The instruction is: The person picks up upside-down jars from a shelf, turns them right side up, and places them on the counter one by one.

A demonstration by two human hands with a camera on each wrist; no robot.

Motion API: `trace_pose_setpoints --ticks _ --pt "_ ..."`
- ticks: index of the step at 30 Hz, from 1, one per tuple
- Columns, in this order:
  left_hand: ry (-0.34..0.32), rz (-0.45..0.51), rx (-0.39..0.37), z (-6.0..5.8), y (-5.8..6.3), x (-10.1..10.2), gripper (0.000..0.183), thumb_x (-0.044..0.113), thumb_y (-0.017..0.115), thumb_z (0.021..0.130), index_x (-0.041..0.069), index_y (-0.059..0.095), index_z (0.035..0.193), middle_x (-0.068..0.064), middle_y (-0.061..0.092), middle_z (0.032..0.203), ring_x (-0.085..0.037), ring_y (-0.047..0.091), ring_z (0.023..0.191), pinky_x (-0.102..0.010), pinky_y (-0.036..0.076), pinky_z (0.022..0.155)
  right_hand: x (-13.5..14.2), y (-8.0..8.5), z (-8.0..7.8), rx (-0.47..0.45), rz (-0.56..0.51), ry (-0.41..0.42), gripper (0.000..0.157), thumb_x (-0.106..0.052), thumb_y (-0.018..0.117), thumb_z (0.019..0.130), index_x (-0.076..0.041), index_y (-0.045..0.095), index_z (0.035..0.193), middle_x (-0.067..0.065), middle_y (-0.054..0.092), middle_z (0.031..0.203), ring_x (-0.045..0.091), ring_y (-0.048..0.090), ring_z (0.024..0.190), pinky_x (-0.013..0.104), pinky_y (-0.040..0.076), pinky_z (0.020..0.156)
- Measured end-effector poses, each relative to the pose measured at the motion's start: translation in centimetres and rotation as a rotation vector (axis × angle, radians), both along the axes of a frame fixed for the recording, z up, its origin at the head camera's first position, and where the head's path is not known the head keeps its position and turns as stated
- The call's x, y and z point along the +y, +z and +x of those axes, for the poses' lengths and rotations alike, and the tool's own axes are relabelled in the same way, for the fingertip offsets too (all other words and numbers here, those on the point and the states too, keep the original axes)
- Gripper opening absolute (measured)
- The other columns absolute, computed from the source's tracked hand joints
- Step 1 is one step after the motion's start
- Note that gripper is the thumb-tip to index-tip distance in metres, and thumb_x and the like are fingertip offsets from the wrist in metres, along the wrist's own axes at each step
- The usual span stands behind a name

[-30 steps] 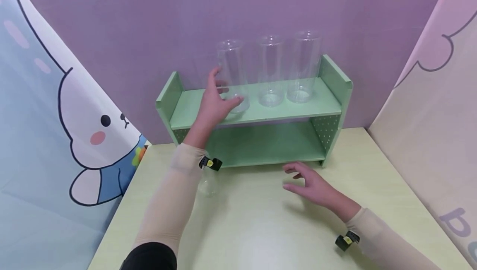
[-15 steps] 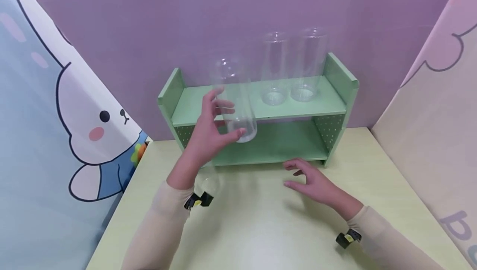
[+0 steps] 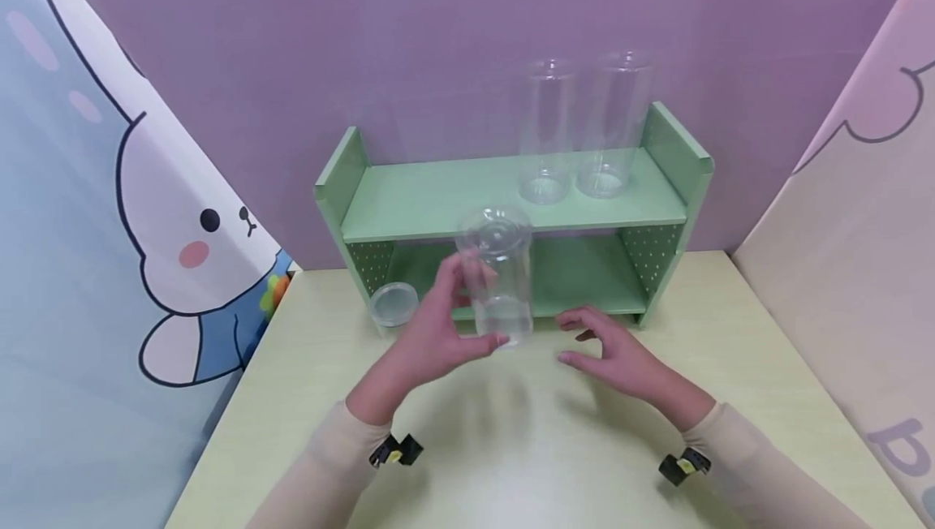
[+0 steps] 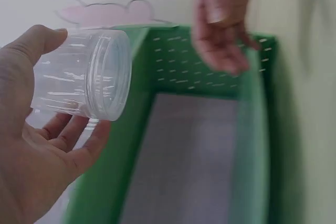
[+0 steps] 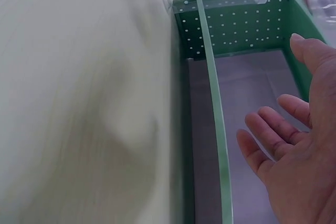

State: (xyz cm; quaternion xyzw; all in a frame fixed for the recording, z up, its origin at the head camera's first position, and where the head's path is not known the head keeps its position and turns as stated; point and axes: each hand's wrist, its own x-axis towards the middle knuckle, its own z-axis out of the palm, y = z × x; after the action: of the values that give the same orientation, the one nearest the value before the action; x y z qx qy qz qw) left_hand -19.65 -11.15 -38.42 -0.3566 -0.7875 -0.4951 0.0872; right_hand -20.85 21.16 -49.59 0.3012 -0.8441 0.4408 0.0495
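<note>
My left hand (image 3: 438,322) grips a clear plastic jar (image 3: 504,281) in front of the green shelf (image 3: 416,196). The jar stands roughly upright above the table, its top tipped slightly toward the head camera. In the left wrist view, thumb and fingers wrap the jar (image 4: 79,74), whose ribbed end shows. My right hand (image 3: 609,354) hovers over the table near the shelf's right front, fingers loosely bent with nothing in them. The right wrist view also shows this hand (image 5: 299,135) with nothing in its grasp.
Two clear jars (image 3: 544,135) stand side by side on the upper board's right half. Another clear container (image 3: 394,304) is at the shelf's lower left front. The pale table (image 3: 584,472) runs below both hands, with a purple backdrop (image 3: 292,66) behind.
The left hand has taken the leftmost jar off the upper board and brought it down and toward me. The right hand has stayed nearly still.
</note>
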Motion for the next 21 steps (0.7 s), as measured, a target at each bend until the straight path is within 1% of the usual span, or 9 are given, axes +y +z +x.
trace_pose_setpoints --ticks 3,7,12,16,19,21 --pt "-0.03 -0.005 -0.047 0.3 -2.1 0.5 0.1 0.01 0.097 0.081 0.021 0.034 0.159 -0.004 0.06 0.145 -0.024 0.061 0.134 -0.046 0.06 0.106 0.0 0.3 0.1 0.027 -0.013 0.006 0.046 -0.015 0.084 0.1 -0.009 0.065 0.142 0.003 0.067 0.137 0.034 0.067 0.126 0.051 0.061 0.102" --pt "-0.056 -0.005 -0.136 0.8 -4.9 1.0 0.103 0.014 0.096 0.084 0.026 0.033 0.164 -0.003 0.058 0.148 -0.024 0.059 0.137 -0.049 0.058 0.109 0.0 0.7 0.2 0.06 -0.029 0.02 0.046 -0.01 0.084 0.099 -0.007 0.065 0.141 0.005 0.068 0.135 0.039 0.067 0.124 0.053 0.062 0.1" --pt "-0.088 -0.022 -0.197 1.0 -7.7 1.6 0.099 0.017 0.094 0.087 0.028 0.034 0.165 -0.003 0.059 0.148 -0.023 0.058 0.138 -0.047 0.056 0.112 0.2 1.2 0.2 0.073 -0.034 0.038 0.048 -0.007 0.082 0.1 -0.009 0.063 0.144 0.004 0.068 0.138 0.04 0.067 0.125 0.054 0.062 0.1" --pt "-0.098 -0.02 -0.233 1.0 -9.2 1.9 0.099 0.016 0.094 0.088 0.026 0.034 0.166 -0.01 0.059 0.147 -0.022 0.058 0.137 -0.05 0.056 0.112 0.7 2.0 0.1 0.074 -0.05 0.09 0.056 -0.004 0.079 0.101 -0.011 0.057 0.152 0.002 0.066 0.145 0.034 0.067 0.129 0.052 0.061 0.101" --pt "-0.098 -0.023 -0.258 1.0 -9.7 1.9 0.101 0.015 0.093 0.088 0.026 0.032 0.167 -0.011 0.058 0.148 -0.023 0.057 0.138 -0.052 0.056 0.112 1.0 3.1 0.3 0.063 -0.073 0.137 0.067 0.0 0.08 0.1 -0.012 0.051 0.158 0.003 0.063 0.151 0.03 0.065 0.134 0.05 0.059 0.104" --pt "-0.094 -0.032 -0.269 1.0 -9.9 1.9 0.101 0.015 0.093 0.088 0.026 0.032 0.167 -0.009 0.058 0.147 -0.022 0.057 0.138 -0.05 0.055 0.113 1.1 4.1 0.4 0.071 -0.088 0.154 0.073 0.001 0.081 0.097 -0.013 0.047 0.161 0.004 0.061 0.152 0.03 0.064 0.135 0.047 0.058 0.107"
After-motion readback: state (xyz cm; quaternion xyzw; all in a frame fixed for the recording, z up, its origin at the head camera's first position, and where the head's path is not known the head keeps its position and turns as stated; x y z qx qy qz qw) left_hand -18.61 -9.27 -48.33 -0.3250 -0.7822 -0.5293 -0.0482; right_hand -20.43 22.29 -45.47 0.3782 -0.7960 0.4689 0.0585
